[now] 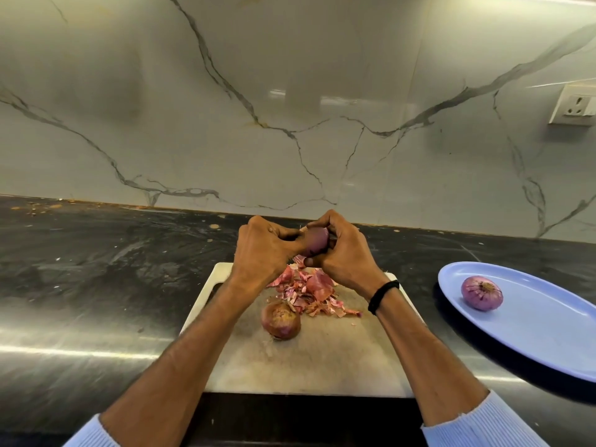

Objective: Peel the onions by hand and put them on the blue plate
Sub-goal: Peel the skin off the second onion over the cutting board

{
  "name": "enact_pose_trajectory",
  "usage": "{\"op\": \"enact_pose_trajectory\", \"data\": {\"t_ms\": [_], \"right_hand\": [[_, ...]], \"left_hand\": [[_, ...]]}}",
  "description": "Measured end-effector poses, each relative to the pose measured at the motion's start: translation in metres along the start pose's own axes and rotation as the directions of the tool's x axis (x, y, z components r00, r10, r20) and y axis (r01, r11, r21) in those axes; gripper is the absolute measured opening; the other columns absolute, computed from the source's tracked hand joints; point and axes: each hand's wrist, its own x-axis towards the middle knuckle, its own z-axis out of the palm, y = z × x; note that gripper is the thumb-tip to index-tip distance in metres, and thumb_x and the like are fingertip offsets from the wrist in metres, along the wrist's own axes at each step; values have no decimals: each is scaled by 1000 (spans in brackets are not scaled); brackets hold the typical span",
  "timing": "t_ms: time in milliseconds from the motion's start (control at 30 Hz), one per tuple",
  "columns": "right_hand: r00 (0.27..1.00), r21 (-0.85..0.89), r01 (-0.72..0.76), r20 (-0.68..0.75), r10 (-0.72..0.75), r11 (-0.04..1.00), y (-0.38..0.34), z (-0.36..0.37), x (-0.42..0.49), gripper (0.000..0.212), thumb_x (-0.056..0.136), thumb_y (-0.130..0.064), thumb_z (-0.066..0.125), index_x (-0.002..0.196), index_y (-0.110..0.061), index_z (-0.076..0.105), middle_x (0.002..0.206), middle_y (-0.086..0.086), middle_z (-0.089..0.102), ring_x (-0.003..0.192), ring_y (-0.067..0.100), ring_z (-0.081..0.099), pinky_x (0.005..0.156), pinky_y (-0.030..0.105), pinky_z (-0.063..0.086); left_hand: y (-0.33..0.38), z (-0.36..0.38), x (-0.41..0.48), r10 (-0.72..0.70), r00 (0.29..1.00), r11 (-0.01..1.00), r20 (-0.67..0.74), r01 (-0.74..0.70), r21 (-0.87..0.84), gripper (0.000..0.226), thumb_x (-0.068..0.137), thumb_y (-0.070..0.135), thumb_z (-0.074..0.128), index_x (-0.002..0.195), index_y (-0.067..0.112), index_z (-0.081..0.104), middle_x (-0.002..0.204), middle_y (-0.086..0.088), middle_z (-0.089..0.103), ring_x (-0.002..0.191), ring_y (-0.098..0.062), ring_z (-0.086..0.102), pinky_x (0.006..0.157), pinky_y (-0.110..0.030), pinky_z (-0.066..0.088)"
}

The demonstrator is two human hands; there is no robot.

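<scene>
Holds one onion [317, 241] in the air above the far edge of the cutting board [322, 366], clamped in the right hand [342, 253] with fingers curled over its top and thumb underneath. Pinches at its left side with the left hand [264, 250], fingertips closed on loose skin or on the bulb itself; cannot tell which through the blur. Shows smooth purple on the near face, so probably close to bare. Has a heap of peels [309, 291] on the far half of the board, directly below the hands, and one unpeeled onion [280, 321] near the board's middle, touching the heap's near edge. Matters most for the coming move: finds the blue plate [532, 333] well off the board's right edge on the counter [96, 269], already carrying one peeled onion [482, 292], hence nearer the right hand than the left. Calls, most likely, for a last pull with the left hand, then a carry rightward past the board's right edge in the right hand alone. Cannot make out the held onion's long axis behind the fingers.
</scene>
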Motion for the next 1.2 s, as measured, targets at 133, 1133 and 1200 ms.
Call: {"op": "enact_pose_trajectory", "data": {"t_ms": [133, 1133, 1200], "right_hand": [[1000, 3, 17, -10, -17, 1000, -1, 1, -1, 57, 64, 1, 89, 104, -22, 56, 110, -2, 63, 97, 7, 63, 74, 13, 55], [988, 311, -136, -24, 151, 941, -12, 5, -1, 67, 75, 13, 77, 127, -19, 51, 119, -6, 58, 109, 18, 63, 84, 35, 61], [990, 317, -111, -49, 133, 942, -13, 6, -1, 61, 76, 11, 77, 125, -17, 53, 117, -7, 60, 109, 15, 63, 86, 32, 60]], "left_hand": [[-5, 5, -1, 99, 994, 991, -40, -95, 99, 8, 80, 20, 82, 84, 13, 81, 63, -1, 72, 53, -15, 67, 54, -29, 57], [-1, -12, 13, -325, 917, 662, 230, 394, -638, 47, 81, -7, 71, 126, 2, 62, 108, -13, 73, 87, -20, 75, 71, -28, 62], [-2, -14, 13, -296, 917, 654, 268, 399, -643, 53, 83, -9, 69, 133, 6, 61, 112, -13, 72, 90, -19, 75, 71, -27, 61]]}}
